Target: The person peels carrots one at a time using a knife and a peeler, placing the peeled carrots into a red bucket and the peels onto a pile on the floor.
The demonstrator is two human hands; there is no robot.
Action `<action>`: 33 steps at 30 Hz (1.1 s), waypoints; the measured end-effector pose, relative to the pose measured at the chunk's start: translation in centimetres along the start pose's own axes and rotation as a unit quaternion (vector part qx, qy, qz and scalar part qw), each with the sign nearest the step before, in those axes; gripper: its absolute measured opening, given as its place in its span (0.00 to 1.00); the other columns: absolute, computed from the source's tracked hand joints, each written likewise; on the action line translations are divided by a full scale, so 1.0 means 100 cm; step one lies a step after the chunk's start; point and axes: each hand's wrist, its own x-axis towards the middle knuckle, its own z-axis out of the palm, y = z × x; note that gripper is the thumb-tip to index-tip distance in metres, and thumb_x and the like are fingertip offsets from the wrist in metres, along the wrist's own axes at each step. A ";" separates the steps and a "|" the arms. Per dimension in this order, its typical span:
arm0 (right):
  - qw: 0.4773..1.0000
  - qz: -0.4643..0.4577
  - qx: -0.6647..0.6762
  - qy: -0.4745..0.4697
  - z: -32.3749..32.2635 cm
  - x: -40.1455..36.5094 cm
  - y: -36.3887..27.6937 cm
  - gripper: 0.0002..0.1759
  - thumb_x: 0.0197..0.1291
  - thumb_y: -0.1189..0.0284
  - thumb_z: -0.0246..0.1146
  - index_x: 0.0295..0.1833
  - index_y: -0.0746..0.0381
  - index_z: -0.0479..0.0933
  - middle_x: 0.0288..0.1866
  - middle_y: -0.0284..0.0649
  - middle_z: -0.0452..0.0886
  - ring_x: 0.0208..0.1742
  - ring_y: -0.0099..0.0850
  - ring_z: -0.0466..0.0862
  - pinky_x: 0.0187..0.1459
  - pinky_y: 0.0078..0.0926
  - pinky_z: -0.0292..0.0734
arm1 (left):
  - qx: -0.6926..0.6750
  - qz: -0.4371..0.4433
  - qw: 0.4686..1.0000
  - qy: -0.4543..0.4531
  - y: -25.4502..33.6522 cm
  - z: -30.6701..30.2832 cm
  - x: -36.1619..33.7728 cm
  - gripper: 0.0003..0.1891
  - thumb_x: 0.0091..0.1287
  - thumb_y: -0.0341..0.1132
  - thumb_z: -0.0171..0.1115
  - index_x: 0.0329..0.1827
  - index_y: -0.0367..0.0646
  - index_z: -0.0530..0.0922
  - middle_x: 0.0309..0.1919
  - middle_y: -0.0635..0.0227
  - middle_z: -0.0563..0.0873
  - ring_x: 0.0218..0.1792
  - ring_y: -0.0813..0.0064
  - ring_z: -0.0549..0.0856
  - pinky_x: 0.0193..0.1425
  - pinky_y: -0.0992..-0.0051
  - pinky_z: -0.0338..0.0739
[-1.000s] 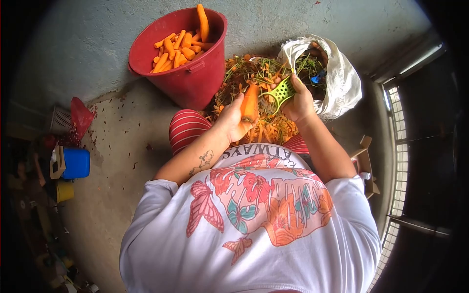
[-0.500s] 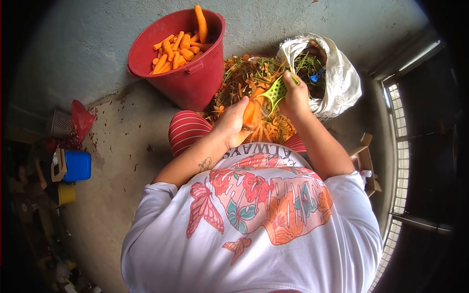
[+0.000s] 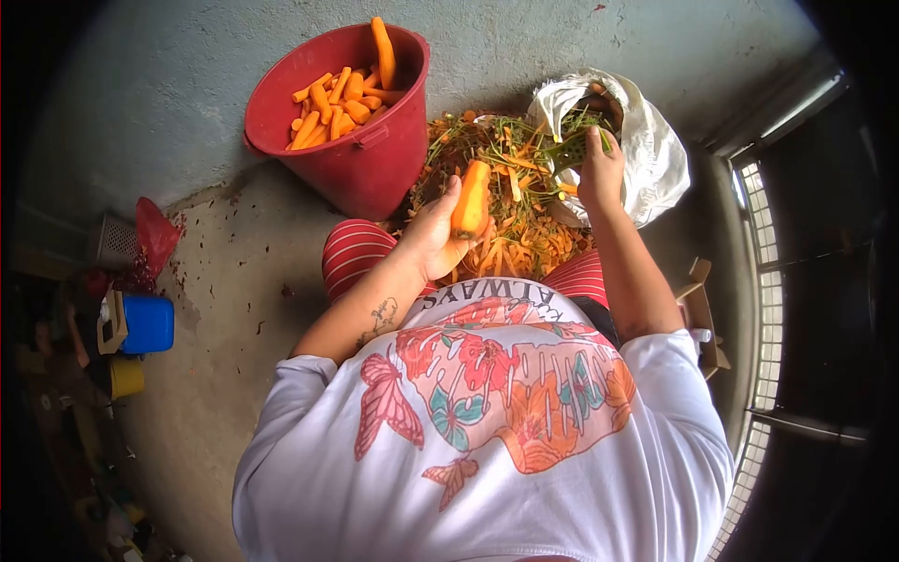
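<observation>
A thick peeled carrot (image 3: 471, 199) lies across the fingers of my left hand (image 3: 435, 234), which grips it above the heap of peelings (image 3: 515, 248). My right hand (image 3: 601, 173) is closed around a green peeler (image 3: 568, 154), held apart from the carrot in front of the white sack (image 3: 655, 155). The peeler is partly hard to tell from the green stalks behind it. At the upper left stands a red bucket (image 3: 379, 173) with many peeled carrots (image 3: 337, 98) inside, one of them upright against the rim.
The sack leans by the wall (image 3: 487, 47), its mouth showing green tops and dark contents. A cardboard box (image 3: 698, 309) is at my right, beside a gridded door edge (image 3: 771, 309). A blue container (image 3: 148, 321), a yellow container (image 3: 126, 373) and a red bag (image 3: 155, 229) are at far left.
My right hand has moved the peeler off the carrot, up and right toward the sack. My left hand has shifted slightly left and down, with the carrot now more exposed.
</observation>
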 end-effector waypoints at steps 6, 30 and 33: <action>0.962 0.155 0.158 -0.161 0.047 -0.085 -0.042 0.11 0.70 0.68 0.51 0.44 0.65 0.71 0.35 0.45 0.82 0.33 0.32 0.83 0.34 0.28 0.82 | -0.049 -0.040 0.997 0.048 -0.016 -0.010 0.019 0.18 0.74 0.46 0.45 0.58 0.44 0.71 0.49 0.64 0.80 0.46 0.70 0.79 0.47 0.69 0.77; 0.957 0.086 0.190 -0.200 0.033 -0.050 -0.043 0.15 0.70 0.65 0.50 0.43 0.67 0.72 0.39 0.49 0.82 0.40 0.42 0.84 0.44 0.40 0.82 | 0.059 -0.008 0.996 0.072 -0.005 -0.002 0.006 0.17 0.73 0.48 0.48 0.51 0.44 0.74 0.38 0.68 0.81 0.38 0.75 0.79 0.40 0.72 0.75; 0.818 0.379 0.312 -0.301 0.057 -0.091 -0.051 0.19 0.71 0.63 0.44 0.42 0.67 0.72 0.48 0.57 0.79 0.49 0.50 0.81 0.51 0.47 0.79 | 0.037 -0.004 0.999 0.031 -0.009 -0.006 0.012 0.17 0.74 0.48 0.46 0.52 0.45 0.73 0.38 0.69 0.80 0.37 0.75 0.78 0.42 0.73 0.75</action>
